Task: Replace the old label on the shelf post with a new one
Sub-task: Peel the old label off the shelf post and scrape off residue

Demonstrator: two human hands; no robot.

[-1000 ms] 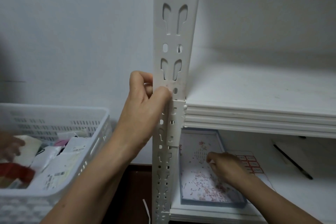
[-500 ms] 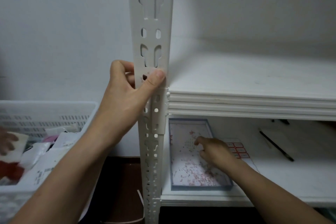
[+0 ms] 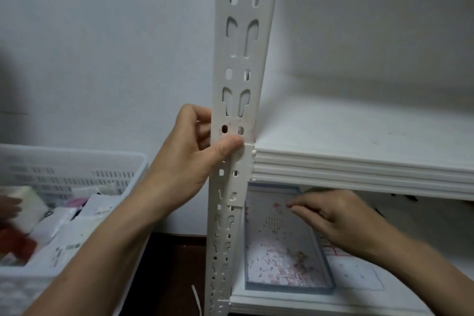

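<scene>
Sliding my left hand (image 3: pixel 184 161) down the shelf post (image 3: pixel 238 59) it grips has bared a reddish patch (image 3: pixel 234 126) just above my thumb, while my right hand (image 3: pixel 341 218) has moved up the tray (image 3: pixel 326 288), fingertips drawn together; whether they pinch a new label I cannot tell.

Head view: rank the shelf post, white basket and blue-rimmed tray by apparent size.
1. white basket, covers the most area, though near and cropped.
2. shelf post, longest but narrow; close call.
3. blue-rimmed tray, clearly smallest.
</scene>
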